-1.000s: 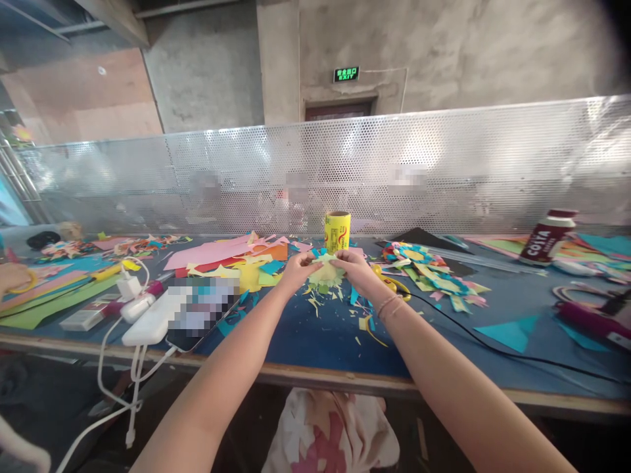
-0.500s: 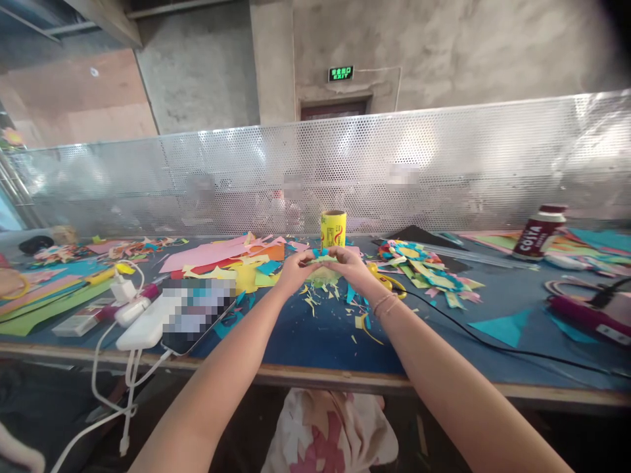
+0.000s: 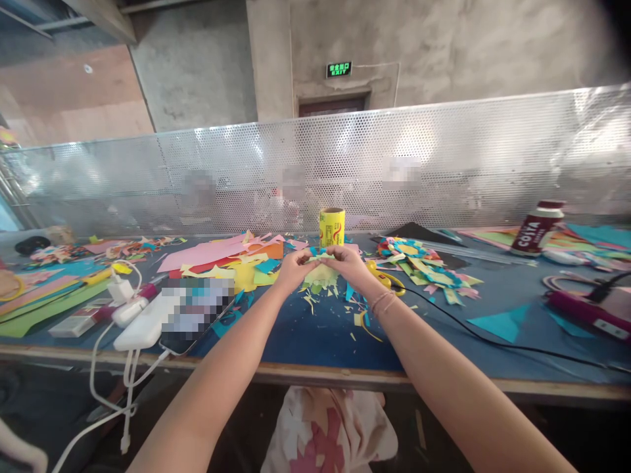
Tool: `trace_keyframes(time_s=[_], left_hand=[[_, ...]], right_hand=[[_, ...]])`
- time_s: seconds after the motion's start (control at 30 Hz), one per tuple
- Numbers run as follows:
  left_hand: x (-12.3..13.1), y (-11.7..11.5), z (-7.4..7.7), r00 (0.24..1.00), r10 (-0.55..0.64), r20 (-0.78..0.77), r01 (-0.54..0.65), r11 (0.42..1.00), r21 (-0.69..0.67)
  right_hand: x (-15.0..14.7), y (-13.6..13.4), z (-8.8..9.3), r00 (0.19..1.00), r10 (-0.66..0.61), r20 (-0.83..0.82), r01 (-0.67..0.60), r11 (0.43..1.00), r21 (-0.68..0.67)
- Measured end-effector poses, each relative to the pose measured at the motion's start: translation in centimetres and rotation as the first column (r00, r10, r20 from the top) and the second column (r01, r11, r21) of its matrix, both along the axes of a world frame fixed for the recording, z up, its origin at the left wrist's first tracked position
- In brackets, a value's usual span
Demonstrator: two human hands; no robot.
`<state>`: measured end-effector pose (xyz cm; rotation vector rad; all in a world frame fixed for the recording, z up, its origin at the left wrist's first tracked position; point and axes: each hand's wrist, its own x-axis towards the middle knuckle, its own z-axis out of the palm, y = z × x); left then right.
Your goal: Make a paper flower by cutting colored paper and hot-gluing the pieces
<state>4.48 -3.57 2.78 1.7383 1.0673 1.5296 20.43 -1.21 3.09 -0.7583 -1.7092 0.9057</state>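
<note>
My left hand [image 3: 294, 268] and my right hand [image 3: 349, 264] meet over the middle of the table, fingers closed in a pinch. Between their fingertips is a small paper piece with green and blue parts [image 3: 319, 252]; my fingers hide part of it. Just below lies light green paper [image 3: 321, 274], with thin paper scraps around it. Behind my hands stands a yellow printed cylinder [image 3: 332, 227]. Close to my right wrist is a yellow tool [image 3: 387, 277], partly covered, near a black cord.
Pink paper [image 3: 207, 255] and yellow paper [image 3: 244, 276] lie left, with a phone [image 3: 197, 315] and white power bank [image 3: 148, 322] near the edge. Right are a paper-strip wreath [image 3: 434, 266], a bottle [image 3: 537, 230] and a purple power strip [image 3: 586, 315]. A perforated metal screen [image 3: 221, 177] stands behind.
My hands stay together at nearly the same place, with slight finger movement on the paper piece. The whole view has shifted a little.
</note>
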Motion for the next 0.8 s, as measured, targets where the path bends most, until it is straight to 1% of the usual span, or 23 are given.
trace_keyframes(time_s=[0.13,0.3,0.4,0.63,0.8], left_hand=[[0.01,-0.18,0.06,1.0,0.017,-0.003,-0.017,1.0,-0.006],[0.03,-0.39,0.14,0.998,0.026,-0.048,-0.026,1.0,0.0],[0.06,-0.34,0.1,0.999,0.03,-0.045,-0.029,1.0,0.008],[0.05,-0.31,0.03,0.999,-0.016,-0.027,0.016,1.0,0.006],[0.12,-0.59,0.28,1.0,0.0,-0.029,0.0,1.0,-0.016]], right_hand=[[-0.01,-0.06,-0.01,1.0,0.004,0.008,-0.004,1.0,0.005],[0.04,-0.33,0.25,0.999,0.007,0.033,-0.008,1.0,0.013],[0.05,-0.45,0.44,0.999,-0.002,0.034,0.002,1.0,-0.002],[0.05,-0.33,0.39,1.0,-0.004,0.029,0.005,0.999,-0.038],[0.05,-0.28,0.31,1.0,0.001,0.026,0.001,0.997,-0.078]])
